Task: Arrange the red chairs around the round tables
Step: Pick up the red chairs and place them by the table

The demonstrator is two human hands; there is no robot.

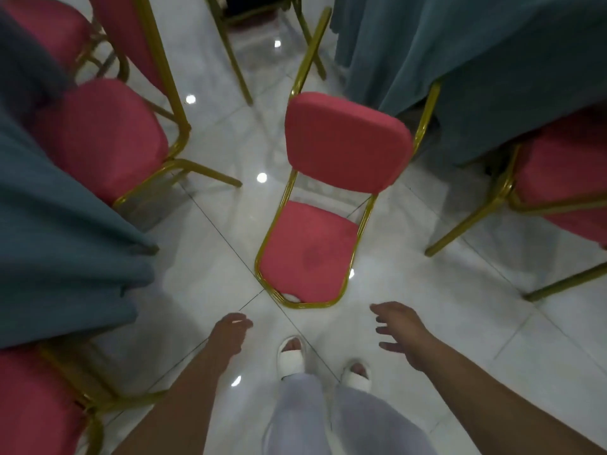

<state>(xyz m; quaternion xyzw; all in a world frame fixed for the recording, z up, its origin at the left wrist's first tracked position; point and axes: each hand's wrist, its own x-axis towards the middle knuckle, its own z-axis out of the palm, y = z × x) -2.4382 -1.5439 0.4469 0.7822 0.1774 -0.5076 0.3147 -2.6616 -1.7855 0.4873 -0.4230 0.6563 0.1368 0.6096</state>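
A red chair (345, 142) with a gold frame stands on the white tiled floor right in front of me, its seat front edge nearest my feet. My left hand (231, 336) hangs just short of the seat's front left corner, fingers relaxed, holding nothing. My right hand (401, 333) reaches toward the front right corner with fingers spread and touches nothing. A table draped in teal cloth (492, 54) stands behind the chair at the upper right. A second teal-draped table (59, 231) fills the left side.
More red chairs ring the gap: one at the left table (101, 139), one at the lower left (29, 408), one at the right (565, 188). Gold chair legs (230, 50) stand at the top. My feet in white slippers (292, 353) are just below the chair.
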